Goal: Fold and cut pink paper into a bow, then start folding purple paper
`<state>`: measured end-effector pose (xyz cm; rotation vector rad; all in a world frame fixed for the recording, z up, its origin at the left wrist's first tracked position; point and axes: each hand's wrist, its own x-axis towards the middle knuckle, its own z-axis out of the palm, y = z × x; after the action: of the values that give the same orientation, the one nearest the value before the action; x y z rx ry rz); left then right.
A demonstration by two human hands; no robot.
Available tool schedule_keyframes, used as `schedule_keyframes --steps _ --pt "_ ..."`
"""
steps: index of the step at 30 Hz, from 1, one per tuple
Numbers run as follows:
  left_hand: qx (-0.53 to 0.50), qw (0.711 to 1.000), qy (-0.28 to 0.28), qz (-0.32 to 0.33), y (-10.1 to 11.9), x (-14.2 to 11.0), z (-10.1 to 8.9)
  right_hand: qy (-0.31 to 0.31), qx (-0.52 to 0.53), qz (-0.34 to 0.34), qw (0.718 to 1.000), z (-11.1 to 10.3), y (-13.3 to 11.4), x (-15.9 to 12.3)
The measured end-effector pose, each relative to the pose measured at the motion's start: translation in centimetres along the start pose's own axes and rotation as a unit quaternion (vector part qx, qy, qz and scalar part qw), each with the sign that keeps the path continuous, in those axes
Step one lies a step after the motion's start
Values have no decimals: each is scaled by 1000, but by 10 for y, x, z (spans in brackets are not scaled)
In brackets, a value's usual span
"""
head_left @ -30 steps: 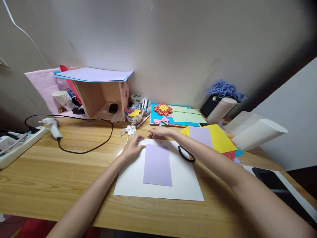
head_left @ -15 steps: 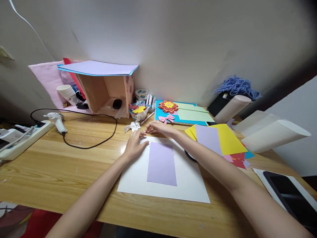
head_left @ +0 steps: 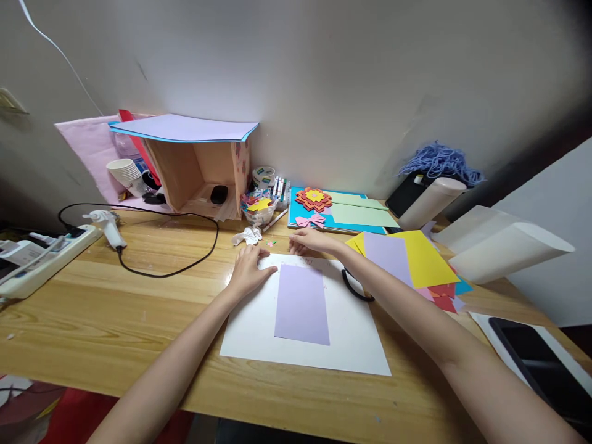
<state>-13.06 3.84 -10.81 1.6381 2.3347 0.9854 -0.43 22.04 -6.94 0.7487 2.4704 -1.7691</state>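
Observation:
My left hand [head_left: 250,270] rests with thumb and fingers apart on the upper left edge of a white sheet [head_left: 351,345]. A lilac paper rectangle [head_left: 302,305] lies on this sheet, to the right of my left thumb. Just past the sheet's far edge is my right hand [head_left: 309,240], empty as far as I can see, its fingers loosely bent down. Tiny paper scraps [head_left: 271,243] lie on the wood between the two hands. A curved black thing [head_left: 355,287] shows partly under my right forearm; I cannot tell what it is.
Left stand a glue gun [head_left: 107,228] with its looped cable and a power strip [head_left: 50,262]. At the back are an open box [head_left: 198,166], a bowl of scraps [head_left: 259,213] and a layered paper flower [head_left: 313,198]. Coloured paper [head_left: 428,259] and a phone [head_left: 531,351] lie right.
My right hand has moved right, away from my left hand, uncovering the tiny scraps on the wood. More of the curved black thing shows. My left hand has hardly moved.

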Motion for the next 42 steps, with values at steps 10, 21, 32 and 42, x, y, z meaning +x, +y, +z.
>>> schedule_keyframes --steps 10,21,32,42 --pt "4 1000 -10 1 3 0 -3 39 -5 -23 999 -10 14 0" --pt "58 959 -178 212 39 -28 15 70 -221 -186 955 30 37 -67" --pt "189 967 -113 130 44 -32 27 248 -333 -111 903 17 59 -125" --pt "142 982 -77 101 30 -6 12 309 -361 92 875 -13 74 -145"
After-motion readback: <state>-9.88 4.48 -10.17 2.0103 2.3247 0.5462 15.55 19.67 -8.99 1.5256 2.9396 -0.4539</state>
